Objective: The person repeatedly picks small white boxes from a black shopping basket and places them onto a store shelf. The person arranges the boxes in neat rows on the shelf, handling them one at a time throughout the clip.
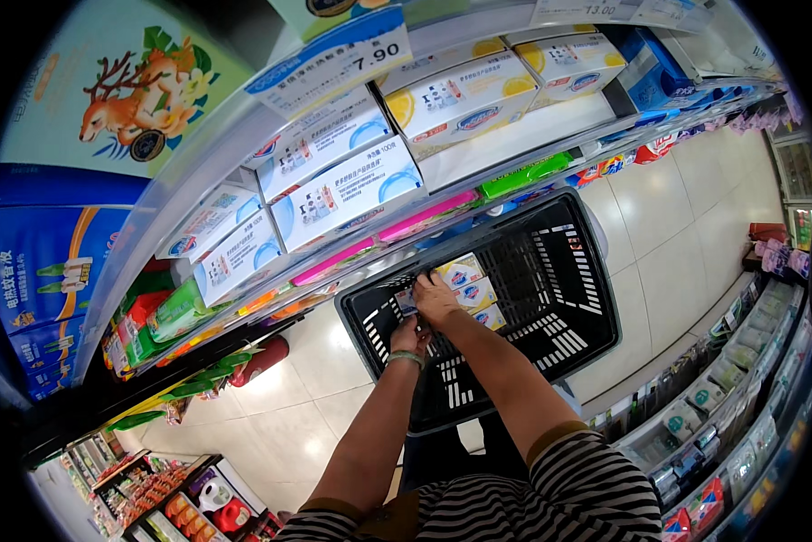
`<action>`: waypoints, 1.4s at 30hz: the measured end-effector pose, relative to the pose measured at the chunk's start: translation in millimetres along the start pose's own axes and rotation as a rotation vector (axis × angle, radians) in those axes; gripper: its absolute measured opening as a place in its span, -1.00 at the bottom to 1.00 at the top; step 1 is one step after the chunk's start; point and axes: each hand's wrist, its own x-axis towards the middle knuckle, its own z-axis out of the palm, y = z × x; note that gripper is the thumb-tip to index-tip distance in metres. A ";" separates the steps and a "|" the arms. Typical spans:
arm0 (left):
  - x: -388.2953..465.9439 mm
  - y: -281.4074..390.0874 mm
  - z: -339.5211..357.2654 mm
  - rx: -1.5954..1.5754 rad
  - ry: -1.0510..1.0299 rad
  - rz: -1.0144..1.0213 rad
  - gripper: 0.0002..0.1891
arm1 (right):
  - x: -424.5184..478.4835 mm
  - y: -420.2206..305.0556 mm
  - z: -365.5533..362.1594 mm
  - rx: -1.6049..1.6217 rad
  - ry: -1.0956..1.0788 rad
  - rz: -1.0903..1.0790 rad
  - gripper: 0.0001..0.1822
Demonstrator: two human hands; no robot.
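A black plastic shopping basket [609, 298] stands before me, below the shelf. Inside it several white and yellow Safeguard soap boxes [472, 291] lie side by side towards the left. My right hand [435, 298] reaches in from the right, its fingers at the left edge of these boxes. My left hand [409, 337], with a bracelet at the wrist, is in the basket just below it, fingers bent. A small white and blue box [405, 303] shows beside my fingertips; which hand touches it is unclear.
White and blue soap boxes [348, 193] and yellow-marked ones [467, 101] fill the shelf above the basket. Price tags line the shelf edge [195, 135]. Blue mosquito-repellent boxes [53, 264] stand at left. Another stocked shelf [690, 420] curves along the right. Tiled floor [663, 271] lies between the shelves.
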 end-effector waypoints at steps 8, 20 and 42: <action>-18.1 -3.6 -6.5 0.053 0.043 0.007 -0.69 | -8.3 -4.5 -12.9 -0.026 -0.018 -0.033 -0.70; -88.5 -16.5 -7.3 -0.226 -0.186 0.116 -0.80 | -96.4 -10.1 -124.7 0.649 0.124 0.345 -0.28; -344.7 83.1 53.7 -0.217 -0.549 0.713 -0.63 | -132.0 24.7 -392.6 0.401 0.556 -0.100 -0.27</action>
